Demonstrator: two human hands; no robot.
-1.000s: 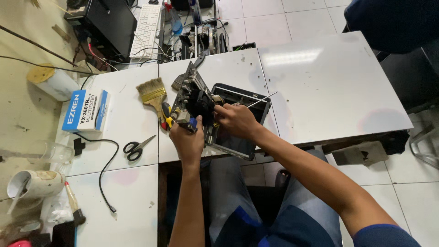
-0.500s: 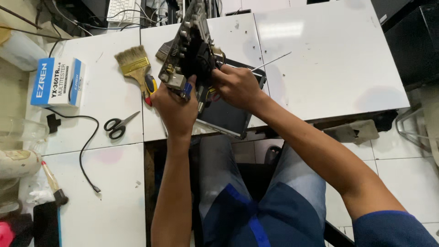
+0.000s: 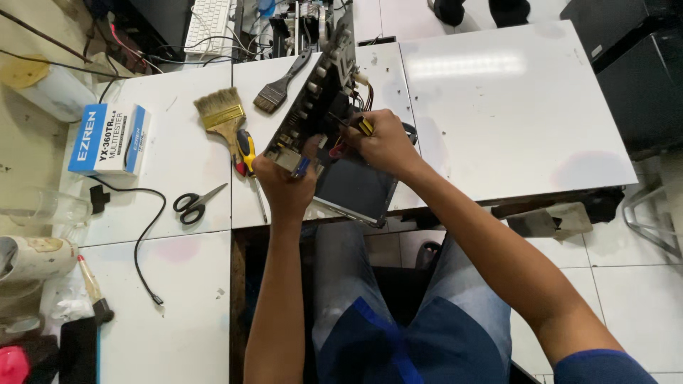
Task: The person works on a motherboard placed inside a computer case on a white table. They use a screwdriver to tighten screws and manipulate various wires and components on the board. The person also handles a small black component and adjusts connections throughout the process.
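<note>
A circuit board assembly point(image 3: 313, 107), crowded with dark components and wires, is held tilted above the white table point(image 3: 512, 107), its lower corner gripped from beneath by the left hand point(image 3: 284, 186), whose fingers are curled shut around the board's near edge. The left forearm rises almost straight up from the lap, the wrist bent slightly back. The right hand point(image 3: 384, 142) is closed around a yellow-and-black tool handle point(image 3: 364, 126), which is pressed against the board's right side; the tool's tip is hidden among the components. The right arm reaches in from the lower right, extended diagonally with the elbow low.

Just under the board, a dark flat panel point(image 3: 353, 188) lies at the table's near edge, partly overhanging it. To the left of the left hand a yellow-handled screwdriver point(image 3: 245, 151) lies beside a wide pale-bristled brush point(image 3: 222, 117), and a smaller dark brush point(image 3: 281, 85) lies behind them. Black scissors point(image 3: 196, 204) and a black cable point(image 3: 142, 242) lie further left, near a blue and white box point(image 3: 110, 139).
</note>
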